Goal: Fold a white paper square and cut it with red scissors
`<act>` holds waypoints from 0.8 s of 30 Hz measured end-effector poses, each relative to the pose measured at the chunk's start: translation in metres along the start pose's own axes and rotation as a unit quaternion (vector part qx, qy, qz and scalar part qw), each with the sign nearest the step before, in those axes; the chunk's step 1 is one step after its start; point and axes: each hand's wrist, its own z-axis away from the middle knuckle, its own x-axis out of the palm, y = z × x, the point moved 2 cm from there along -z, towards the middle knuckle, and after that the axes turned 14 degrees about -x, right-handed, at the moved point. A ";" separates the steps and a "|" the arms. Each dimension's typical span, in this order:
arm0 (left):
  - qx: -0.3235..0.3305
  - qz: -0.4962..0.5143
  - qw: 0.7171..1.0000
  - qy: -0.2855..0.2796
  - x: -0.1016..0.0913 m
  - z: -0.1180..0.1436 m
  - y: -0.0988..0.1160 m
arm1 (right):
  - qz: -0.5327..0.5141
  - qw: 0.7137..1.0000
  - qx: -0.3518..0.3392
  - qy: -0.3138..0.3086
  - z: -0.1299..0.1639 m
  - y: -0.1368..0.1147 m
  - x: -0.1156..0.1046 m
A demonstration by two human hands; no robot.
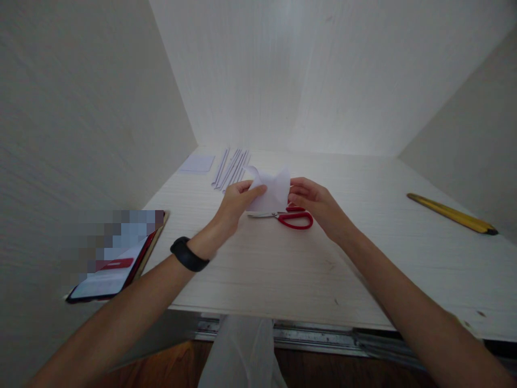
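Both my hands hold a small white piece of paper [271,189] above the pale wooden desk [283,269]. My left hand [236,202], with a black band on the wrist, pinches its left edge. At the paper's right edge my right hand [313,202] grips it. The paper is bent, with a corner sticking up at its top left. Red-handled scissors [293,218] lie flat on the desk just under and behind the paper, partly hidden by it and by my right hand.
Several thin white paper strips [231,168] lie at the back left, beside a small white square sheet [197,163]. A yellow ruler [452,213] lies at the right. A phone [111,269] leans at the left wall. White walls enclose three sides.
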 end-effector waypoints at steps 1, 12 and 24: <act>-0.001 -0.003 1.000 -0.002 0.000 0.000 0.000 | 0.001 1.000 -0.002 -0.001 0.000 0.000 0.000; 0.012 -0.019 1.000 -0.003 0.003 0.002 0.003 | -0.002 1.000 0.014 -0.005 0.000 -0.002 0.003; 0.032 -0.090 0.995 -0.030 0.008 0.004 0.002 | 0.004 1.000 0.017 -0.020 0.001 -0.002 0.010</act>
